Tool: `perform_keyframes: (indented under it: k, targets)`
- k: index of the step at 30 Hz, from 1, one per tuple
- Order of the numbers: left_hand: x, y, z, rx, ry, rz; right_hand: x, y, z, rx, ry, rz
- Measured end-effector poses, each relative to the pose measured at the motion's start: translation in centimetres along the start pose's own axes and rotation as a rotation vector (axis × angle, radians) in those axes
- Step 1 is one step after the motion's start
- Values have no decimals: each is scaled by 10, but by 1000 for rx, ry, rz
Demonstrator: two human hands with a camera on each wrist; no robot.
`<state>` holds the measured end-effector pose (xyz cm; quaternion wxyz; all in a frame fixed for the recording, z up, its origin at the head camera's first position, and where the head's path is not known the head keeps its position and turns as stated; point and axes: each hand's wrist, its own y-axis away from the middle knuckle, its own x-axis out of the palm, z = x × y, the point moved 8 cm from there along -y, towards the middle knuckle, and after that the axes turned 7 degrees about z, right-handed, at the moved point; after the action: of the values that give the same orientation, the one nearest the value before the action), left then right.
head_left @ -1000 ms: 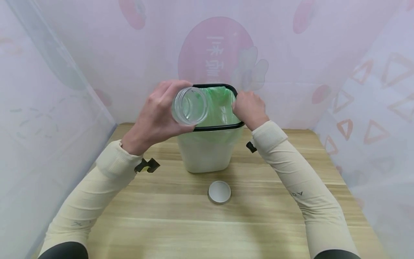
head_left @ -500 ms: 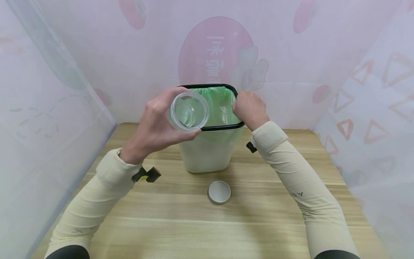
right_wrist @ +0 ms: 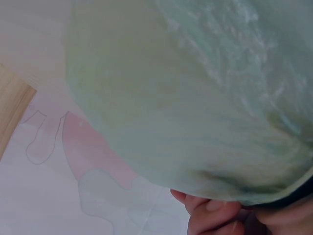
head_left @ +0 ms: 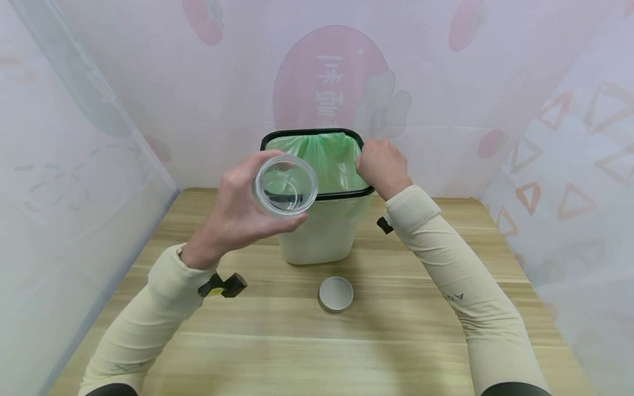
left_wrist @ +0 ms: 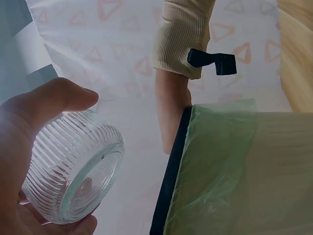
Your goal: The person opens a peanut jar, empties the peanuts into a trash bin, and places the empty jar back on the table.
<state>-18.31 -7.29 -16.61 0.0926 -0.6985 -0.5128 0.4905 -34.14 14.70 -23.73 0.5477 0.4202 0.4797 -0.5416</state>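
My left hand (head_left: pixel 235 206) grips a clear ribbed glass jar (left_wrist: pixel 73 161), with the thumb on one side and fingers on the other. In the head view the jar's round open mouth faces the camera, and nothing shows inside it. It is held in front of the left part of a white trash bin (head_left: pixel 317 236) with a black rim and a green bag (head_left: pixel 332 159) lining it. My right hand (head_left: pixel 383 168) grips the bin's rim at its right side, fingers curled over it; the right wrist view shows those fingers (right_wrist: pixel 210 215) against the bag's edge.
A round white lid (head_left: pixel 336 294) lies on the wooden table (head_left: pixel 277 341) in front of the bin. Printed pale curtains (head_left: pixel 223 88) stand behind the table and along both its sides.
The left hand has drawn the jar down and toward me, away from over the bin, and more of the bin's left rim shows. My right hand stays where it was.
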Motion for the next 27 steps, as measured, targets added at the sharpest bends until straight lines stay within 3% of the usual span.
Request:
perform_keyframes:
  k: [15, 21, 27]
  targets:
    - [21, 26, 13, -66, 149, 2, 0, 0, 2, -8, -9, 10]
    - [38, 44, 41, -71, 177, 14, 1, 0, 1, -1, -28, 14]
    - [46, 52, 30, -100, 235, 37, -1, 1, 1, -12, -23, -8]
